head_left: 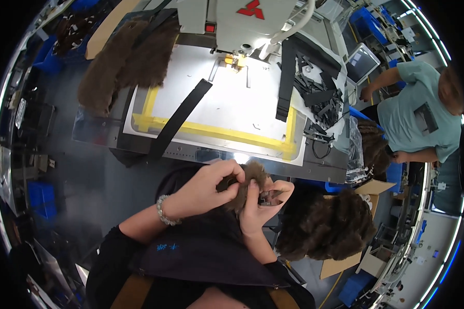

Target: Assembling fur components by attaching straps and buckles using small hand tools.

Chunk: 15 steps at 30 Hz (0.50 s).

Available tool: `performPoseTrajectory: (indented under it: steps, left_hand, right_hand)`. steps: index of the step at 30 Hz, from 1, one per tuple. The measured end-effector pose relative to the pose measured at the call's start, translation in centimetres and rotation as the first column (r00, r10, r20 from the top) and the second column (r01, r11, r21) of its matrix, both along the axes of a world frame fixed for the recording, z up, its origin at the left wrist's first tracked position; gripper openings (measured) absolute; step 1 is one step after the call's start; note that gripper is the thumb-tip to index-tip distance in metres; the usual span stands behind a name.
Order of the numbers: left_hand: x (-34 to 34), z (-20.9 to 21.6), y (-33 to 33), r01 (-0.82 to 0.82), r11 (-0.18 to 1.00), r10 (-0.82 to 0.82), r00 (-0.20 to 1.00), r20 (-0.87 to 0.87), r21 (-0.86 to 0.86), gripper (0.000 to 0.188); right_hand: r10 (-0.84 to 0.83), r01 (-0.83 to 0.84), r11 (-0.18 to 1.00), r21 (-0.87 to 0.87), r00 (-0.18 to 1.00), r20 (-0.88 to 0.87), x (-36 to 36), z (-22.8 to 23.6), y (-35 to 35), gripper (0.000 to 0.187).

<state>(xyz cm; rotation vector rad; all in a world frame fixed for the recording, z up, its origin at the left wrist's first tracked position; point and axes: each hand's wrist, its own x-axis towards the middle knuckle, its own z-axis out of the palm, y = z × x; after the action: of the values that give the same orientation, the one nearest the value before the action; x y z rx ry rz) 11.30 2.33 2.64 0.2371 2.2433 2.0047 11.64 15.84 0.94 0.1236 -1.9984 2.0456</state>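
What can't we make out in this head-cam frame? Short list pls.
All in the head view:
- Small brown furry piece: underside, hidden by the left hand and right hand.
- Small grey item at the right hand: too small and partly covered by fingers to identify.
- Off-white machine head: top cut off by the upper edge.
- Long black flat strap: lower end, lost in shadow.

I count my two grips (211, 185) (257, 210), one brown fur piece (254, 171) between them, one bracelet (161, 212), one sewing machine (252, 31), one co-worker (420, 105), and small black strips (326, 111) too many to number.
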Motion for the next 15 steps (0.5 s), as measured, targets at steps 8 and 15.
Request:
performPoseTrajectory:
  steps: [8,15]
  left_hand:
    - [-0.8,0.8,-0.6,-0.131,0.902,-0.082,0.884,-0.460,-0.412,0.011]
    - [-1.0,1.9,-0.4,0.073,0.983,-0.124,0.943,-0.308,-0.170,0.015]
  right_hand:
    - [0.040,-0.036,0.992,0.121,0.999,-0.029,0.4,1.1,0.1,0.028]
    - [-0.055,0.052,0.991,-0.125,0.998,-0.016,0.3,1.2,0.9,0.034]
